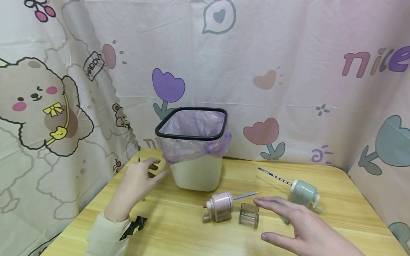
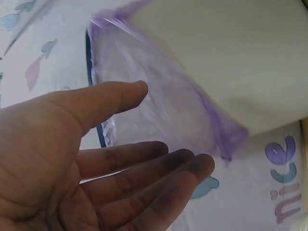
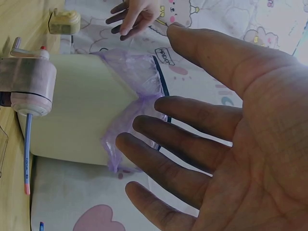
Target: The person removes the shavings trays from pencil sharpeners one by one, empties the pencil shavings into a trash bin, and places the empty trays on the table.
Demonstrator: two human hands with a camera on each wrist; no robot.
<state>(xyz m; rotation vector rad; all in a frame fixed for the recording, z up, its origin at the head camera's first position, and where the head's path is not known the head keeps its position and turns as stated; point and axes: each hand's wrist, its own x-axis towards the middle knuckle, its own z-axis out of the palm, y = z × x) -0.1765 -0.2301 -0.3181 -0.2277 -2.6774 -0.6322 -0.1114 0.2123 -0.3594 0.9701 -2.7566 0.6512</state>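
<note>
My left hand (image 1: 137,185) hovers left of a white waste bin (image 1: 196,174), its fingers loosely bent around nothing. In the left wrist view, the palm faces the bin and the purple bag (image 2: 149,91) lining it. On the right, my right hand (image 1: 298,224) is held up with spread fingers, empty. Nearest to it are a small clear brown box (image 1: 249,215) and a green crank pencil sharpener (image 1: 304,193) with a dark patterned pencil (image 1: 275,176) in it. A pink crank sharpener (image 1: 221,207) holds a blue pencil (image 1: 245,196).
A yellowish sharpener (image 3: 65,22) stands at the table's left side, hidden behind my left hand in the head view. Below the right hand, a green piece (image 1: 284,219) is partly covered. A printed curtain (image 1: 288,46) encloses the wooden table (image 1: 173,227) behind and at the sides.
</note>
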